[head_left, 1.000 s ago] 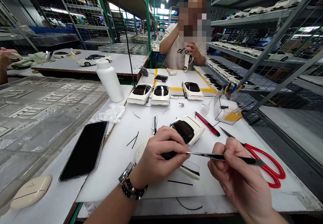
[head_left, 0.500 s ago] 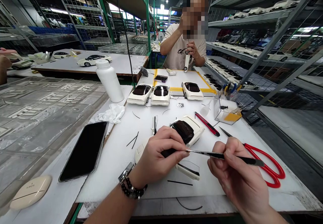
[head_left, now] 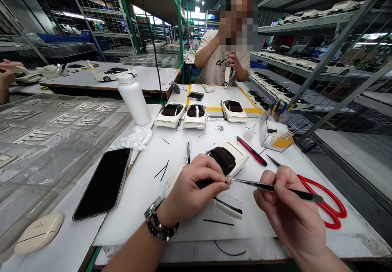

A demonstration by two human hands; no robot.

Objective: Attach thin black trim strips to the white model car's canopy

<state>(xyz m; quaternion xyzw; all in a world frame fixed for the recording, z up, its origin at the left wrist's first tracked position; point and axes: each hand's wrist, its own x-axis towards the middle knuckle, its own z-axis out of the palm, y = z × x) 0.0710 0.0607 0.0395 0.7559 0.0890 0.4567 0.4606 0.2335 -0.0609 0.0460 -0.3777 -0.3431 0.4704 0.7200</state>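
Note:
My left hand (head_left: 199, 186) is closed in a pinch, with a tiny dark piece (head_left: 227, 181) showing at its fingertips, too small to name. My right hand (head_left: 290, 210) grips black tweezers (head_left: 266, 187), whose bright tips point left and reach the pinched fingertips. Beneath and behind the left hand lies a white model car (head_left: 236, 157) with a dark roof, its doors (head_left: 228, 208) standing out to the sides. Part of the car is hidden by that hand. Red-handled scissors (head_left: 336, 219) lie partly behind my right hand.
Beyond the car lie a red utility knife (head_left: 251, 151) and a clear pen holder (head_left: 275, 135). Several more model cars (head_left: 195, 116) stand farther back. On the left are a phone (head_left: 102, 184), a white bottle (head_left: 134, 100) and a crumpled tissue (head_left: 134, 138). A co-worker (head_left: 223, 59) sits opposite.
The tweezers' tips have shifted slightly right relative to the left fingertips, and my right hand has moved a little right. The left hand keeps its pinch.

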